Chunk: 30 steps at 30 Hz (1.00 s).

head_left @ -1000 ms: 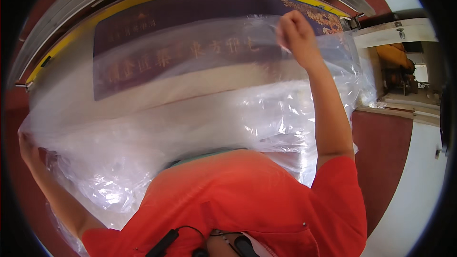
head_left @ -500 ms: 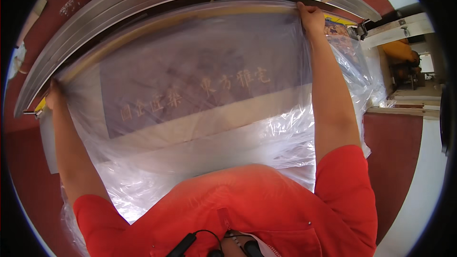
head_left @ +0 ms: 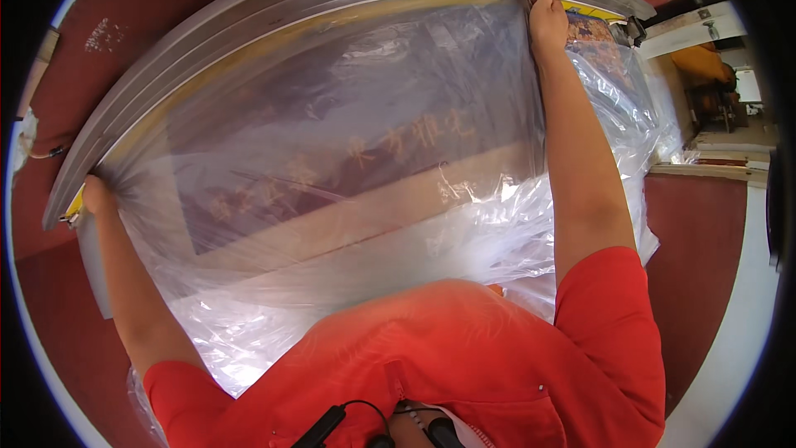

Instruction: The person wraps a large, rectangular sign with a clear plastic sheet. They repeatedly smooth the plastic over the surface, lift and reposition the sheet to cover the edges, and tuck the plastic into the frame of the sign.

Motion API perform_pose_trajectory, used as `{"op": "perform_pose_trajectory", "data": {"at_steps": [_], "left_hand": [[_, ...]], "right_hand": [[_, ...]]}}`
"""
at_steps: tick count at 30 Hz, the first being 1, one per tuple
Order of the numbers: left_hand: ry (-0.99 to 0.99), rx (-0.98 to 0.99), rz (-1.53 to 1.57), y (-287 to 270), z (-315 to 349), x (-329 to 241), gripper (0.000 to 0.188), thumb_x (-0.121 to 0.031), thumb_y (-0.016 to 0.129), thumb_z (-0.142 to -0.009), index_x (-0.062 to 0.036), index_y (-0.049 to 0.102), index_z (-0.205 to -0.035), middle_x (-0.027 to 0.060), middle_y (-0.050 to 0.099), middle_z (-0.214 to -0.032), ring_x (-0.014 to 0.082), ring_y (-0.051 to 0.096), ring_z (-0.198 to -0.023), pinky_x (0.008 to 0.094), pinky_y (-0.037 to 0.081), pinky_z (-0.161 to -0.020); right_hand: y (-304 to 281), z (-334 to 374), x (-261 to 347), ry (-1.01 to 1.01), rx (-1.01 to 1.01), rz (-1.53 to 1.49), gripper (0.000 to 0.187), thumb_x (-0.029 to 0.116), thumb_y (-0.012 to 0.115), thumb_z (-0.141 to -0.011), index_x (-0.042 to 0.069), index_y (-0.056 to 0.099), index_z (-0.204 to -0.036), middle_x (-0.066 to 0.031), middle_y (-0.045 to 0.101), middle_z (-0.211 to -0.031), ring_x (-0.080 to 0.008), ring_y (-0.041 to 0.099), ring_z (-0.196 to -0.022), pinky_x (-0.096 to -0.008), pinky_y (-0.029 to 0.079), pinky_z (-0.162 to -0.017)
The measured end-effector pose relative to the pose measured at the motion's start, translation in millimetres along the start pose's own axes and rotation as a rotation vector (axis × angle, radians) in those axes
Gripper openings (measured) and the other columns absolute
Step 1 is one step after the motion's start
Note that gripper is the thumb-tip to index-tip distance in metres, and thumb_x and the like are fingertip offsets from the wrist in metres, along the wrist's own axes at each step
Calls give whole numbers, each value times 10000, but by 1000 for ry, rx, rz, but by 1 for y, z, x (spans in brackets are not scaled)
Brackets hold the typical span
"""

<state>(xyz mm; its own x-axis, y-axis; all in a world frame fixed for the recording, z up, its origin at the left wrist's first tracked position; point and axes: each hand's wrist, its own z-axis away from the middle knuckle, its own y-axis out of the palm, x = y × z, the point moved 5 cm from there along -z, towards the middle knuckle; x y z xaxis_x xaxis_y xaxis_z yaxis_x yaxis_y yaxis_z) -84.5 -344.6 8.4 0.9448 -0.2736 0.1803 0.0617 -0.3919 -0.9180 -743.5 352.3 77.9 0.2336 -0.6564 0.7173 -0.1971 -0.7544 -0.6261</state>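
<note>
Both arms have spread wider: left hand [head_left: 95, 196] and right hand [head_left: 547, 21], fingers clamped on the clear plastic sheet's [head_left: 356, 166] far corners, stretch it sideways.

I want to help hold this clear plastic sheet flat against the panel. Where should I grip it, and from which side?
Probably grip the plastic sheet along its top edge, between the left hand and right hand at its upper corners. Come from below: the grey metal frame borders that edge, and the sheet's crinkled lower part hangs loose.

My left hand [head_left: 97, 197] and right hand [head_left: 547, 21] pin a clear plastic sheet [head_left: 348, 166] against the grey metal frame [head_left: 274, 12], over a dark lettered sign [head_left: 365, 145].
</note>
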Motion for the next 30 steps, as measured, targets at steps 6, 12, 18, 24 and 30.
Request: {"op": "perform_pose_trajectory", "data": {"at_steps": [6, 12, 18, 24, 30], "left_hand": [[-566, 385, 1578, -57, 44, -123, 241, -267, 417, -836, -66, 531, -903, 9, 542, -779, 94, 514, -594, 199, 434, -487], [-302, 348, 1408, -15, -23, 105, 224, -226, 417, -823, -57, 534, -913, 6, 507, -729, 90, 469, -587, 217, 383, -486], [-167, 307, -368, -70, 63, 107, 266, -199, 370, -817, -21, 523, -941, 131, 558, -859, 261, 544, -807, 326, 434, -661], [936, -33, 441, -247, 150, -297, 298, -261, 455, -805, -73, 537, -1021, 108, 548, -988, 187, 502, -934, 276, 386, -789], [712, 723, 1436, -309, 289, -510, 225, -239, 528, -767, -31, 518, -682, -14, 451, -616, 73, 384, -589, 222, 334, -533]], "right_hand": [[-21, -6, -9, -40, 298, -22, 538, 460, 446, -706, -22, 557, -919, -160, 557, -893, -248, 505, -849, -313, 361, -772], [7, 66, 83, -152, 720, -395, 383, 341, 603, -668, -7, 585, -828, -44, 570, -733, -103, 500, -659, -236, 397, -602], [18, 144, 98, -102, 960, -487, 194, 257, 590, -738, 66, 558, -741, 38, 535, -684, -25, 434, -591, -170, 355, -558], [24, 148, 97, -98, 953, -631, 188, 226, 586, -745, 43, 566, -783, 39, 532, -683, -25, 452, -604, -166, 364, -567], [-5, 136, 106, -233, 780, -634, 223, 266, 610, -703, 47, 571, -729, 13, 538, -643, -90, 467, -610, -239, 389, -576]]}}
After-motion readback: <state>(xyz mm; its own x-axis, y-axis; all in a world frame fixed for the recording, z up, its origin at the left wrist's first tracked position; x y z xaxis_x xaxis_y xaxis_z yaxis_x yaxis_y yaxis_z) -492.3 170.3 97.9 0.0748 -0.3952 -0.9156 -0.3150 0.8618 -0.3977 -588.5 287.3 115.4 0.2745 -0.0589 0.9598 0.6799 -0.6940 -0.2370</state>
